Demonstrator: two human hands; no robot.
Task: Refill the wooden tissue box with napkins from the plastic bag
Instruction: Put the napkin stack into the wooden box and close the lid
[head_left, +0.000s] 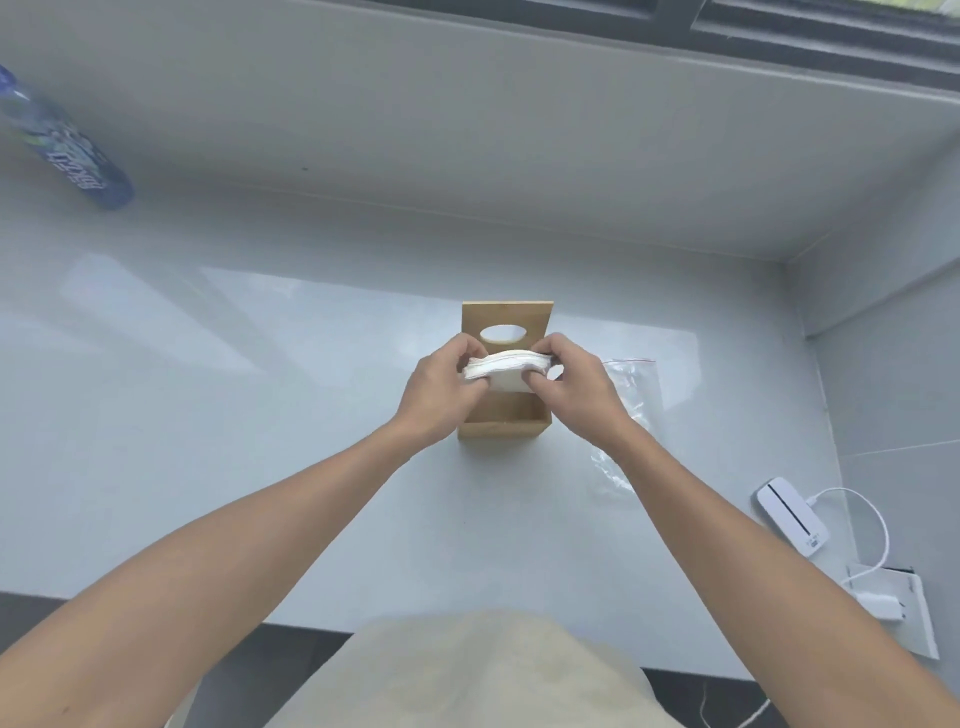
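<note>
A small wooden tissue box (503, 426) stands open at the middle of the white counter. Its lid (506, 317), with an oval hole, is swung up behind it. Just above the box opening I hold a bent stack of white napkins (506, 368) between both hands. My left hand (441, 387) grips its left end and my right hand (574, 387) grips its right end. A clear plastic zip bag (631, 387) with a red seal line lies flat on the counter right of the box, partly hidden by my right forearm.
A blue printed bottle (62, 140) lies at the far left near the wall. A white device (792, 517) with a white cable and a white plug box (898, 608) sit at the right edge. A raised ledge (519, 130) and a window frame run along the back.
</note>
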